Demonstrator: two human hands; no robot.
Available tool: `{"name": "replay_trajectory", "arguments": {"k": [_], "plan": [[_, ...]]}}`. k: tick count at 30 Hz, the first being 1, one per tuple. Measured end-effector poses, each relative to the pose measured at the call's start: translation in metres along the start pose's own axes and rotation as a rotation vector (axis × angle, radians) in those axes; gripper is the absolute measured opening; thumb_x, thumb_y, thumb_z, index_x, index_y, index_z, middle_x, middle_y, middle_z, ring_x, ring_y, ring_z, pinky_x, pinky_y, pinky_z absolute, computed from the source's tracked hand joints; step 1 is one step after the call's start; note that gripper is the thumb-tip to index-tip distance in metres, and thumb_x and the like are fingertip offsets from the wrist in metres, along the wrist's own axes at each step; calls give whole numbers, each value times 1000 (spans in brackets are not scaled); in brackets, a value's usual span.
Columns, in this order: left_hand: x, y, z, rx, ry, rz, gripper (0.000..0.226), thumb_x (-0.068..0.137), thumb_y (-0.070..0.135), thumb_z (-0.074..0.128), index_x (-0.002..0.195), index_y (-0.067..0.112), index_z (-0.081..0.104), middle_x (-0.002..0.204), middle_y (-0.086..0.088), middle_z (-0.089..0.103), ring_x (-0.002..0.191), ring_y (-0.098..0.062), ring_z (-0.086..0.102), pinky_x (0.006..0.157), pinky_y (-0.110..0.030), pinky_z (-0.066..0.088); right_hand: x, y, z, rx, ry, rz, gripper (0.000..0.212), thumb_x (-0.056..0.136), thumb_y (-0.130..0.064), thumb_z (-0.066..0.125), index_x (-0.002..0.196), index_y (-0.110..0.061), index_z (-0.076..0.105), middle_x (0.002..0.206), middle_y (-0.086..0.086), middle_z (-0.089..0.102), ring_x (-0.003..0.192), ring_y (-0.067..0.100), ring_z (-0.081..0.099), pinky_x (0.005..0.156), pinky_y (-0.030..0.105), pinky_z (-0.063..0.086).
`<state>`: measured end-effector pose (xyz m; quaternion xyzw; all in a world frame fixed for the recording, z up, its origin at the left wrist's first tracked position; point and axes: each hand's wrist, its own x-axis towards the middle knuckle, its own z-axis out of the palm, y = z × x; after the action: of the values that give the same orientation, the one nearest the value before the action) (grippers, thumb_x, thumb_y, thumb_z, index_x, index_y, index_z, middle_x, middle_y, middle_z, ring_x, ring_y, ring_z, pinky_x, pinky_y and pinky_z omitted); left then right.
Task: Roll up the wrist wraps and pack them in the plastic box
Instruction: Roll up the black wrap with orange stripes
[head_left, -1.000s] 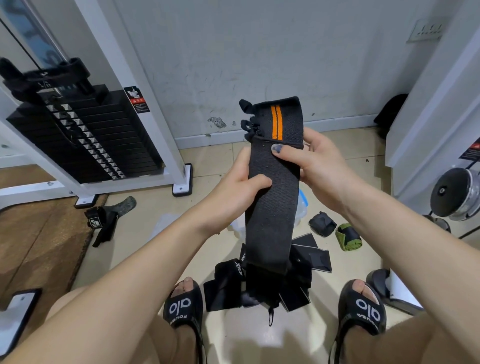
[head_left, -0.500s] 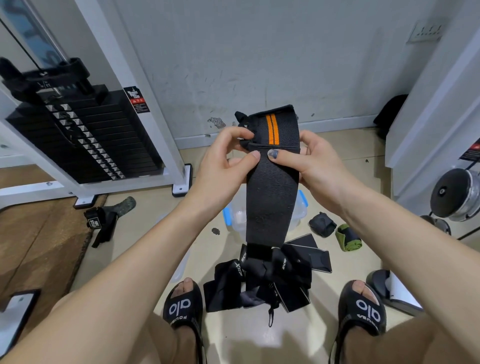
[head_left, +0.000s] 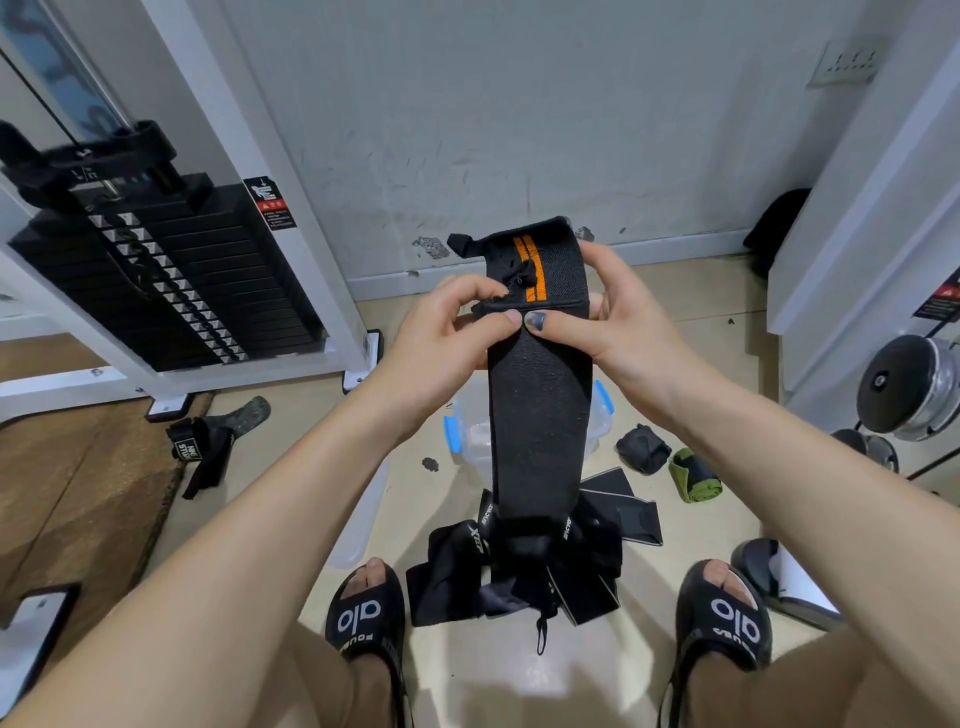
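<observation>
A gym: weight stack (head_left: 171, 280) on a white machine frame (head_left: 291, 208), dumbbell (head_left: 914, 384)

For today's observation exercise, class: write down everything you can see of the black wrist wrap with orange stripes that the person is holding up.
The wrist wrap is a long black band of stretchy-looking woven fabric with two orange stripes near its top end and a thin black loop there. It hangs unrolled and roughly upright, its top folded over. The left hand pinches the fold's left edge; the right hand grips the right side, thumb across the front. Its lower end reaches the pile of black wraps on the floor.
</observation>
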<state>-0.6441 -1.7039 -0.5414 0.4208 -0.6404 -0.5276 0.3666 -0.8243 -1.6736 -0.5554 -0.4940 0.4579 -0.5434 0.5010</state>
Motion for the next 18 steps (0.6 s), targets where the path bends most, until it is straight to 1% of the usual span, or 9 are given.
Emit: {"name": "replay_trajectory", "arguments": {"k": [2, 4, 6, 8, 10, 13, 14, 17, 18], "plan": [[1, 0, -2, 23, -28, -3, 14, 89, 29, 67, 98, 18, 65, 114, -20, 63, 95, -22, 67, 97, -59, 55, -1, 1, 2, -14, -6, 1, 58, 90, 8, 69, 139, -16, 49, 108, 20, 76, 92, 21, 74, 85, 36, 62], [-1, -1, -2, 61, -32, 29, 14, 88, 32, 67, 97, 23, 63, 109, -19, 60, 90, -23, 64, 95, -62, 55, -1, 2, 4, -16, -2, 0, 58, 90, 10, 68, 139, -14, 49, 110, 23, 75, 93, 22, 73, 87, 39, 61], [-2, -3, -3, 72, 1, 97, 17, 94, 27, 67, 106, 25, 55, 109, -14, 56, 83, -26, 59, 86, -61, 56, 0, 2, 4, -9, 6, -5, 57, 91, 9, 68, 139, -13, 48, 110, 22, 75, 94, 25, 74, 89, 40, 61], [-2, -4, -5, 62, 38, 150, 29, 100, 15, 65, 118, 24, 44, 119, -12, 55, 83, -27, 66, 81, -55, 58, 1, 1, 3, -6, 13, -3, 58, 91, 7, 69, 141, -13, 47, 110, 20, 76, 98, 27, 74, 89, 40, 61], [-3, -4, -5, 68, 48, 171, 33, 101, 12, 64, 122, 26, 42, 124, -9, 55, 84, -21, 70, 81, -52, 60, 2, 1, 4, 2, 12, -2, 60, 91, 7, 69, 143, -13, 46, 111, 19, 76, 100, 28, 74, 90, 40, 61], [-3, -5, -6, 116, 58, 168, 24, 101, 13, 63, 119, 25, 52, 119, 2, 59, 72, -7, 61, 80, -44, 58, 2, 2, 5, 6, 7, -8, 60, 91, 7, 69, 142, -12, 46, 109, 18, 76, 96, 26, 74, 89, 40, 61], [-2, -6, -6, 122, 57, 164, 22, 101, 14, 64, 118, 24, 55, 117, 5, 62, 74, -8, 62, 81, -41, 57, 2, 2, 5, 4, 8, -11, 60, 91, 7, 69, 142, -13, 46, 109, 18, 76, 96, 25, 75, 88, 40, 61], [-2, -5, -4, 183, 49, 181, 15, 95, 29, 65, 108, 35, 66, 114, 9, 61, 104, -20, 66, 97, -42, 54, 1, 1, 6, 5, 9, -16, 60, 91, 6, 70, 143, -13, 46, 108, 18, 76, 97, 25, 75, 87, 37, 61], [-2, -4, -3, 216, 42, 188, 14, 92, 31, 64, 105, 37, 67, 111, 10, 59, 108, -18, 63, 99, -38, 52, 2, 2, 6, 1, 10, -17, 61, 91, 6, 70, 143, -13, 45, 108, 17, 76, 96, 24, 75, 86, 37, 61]]}}
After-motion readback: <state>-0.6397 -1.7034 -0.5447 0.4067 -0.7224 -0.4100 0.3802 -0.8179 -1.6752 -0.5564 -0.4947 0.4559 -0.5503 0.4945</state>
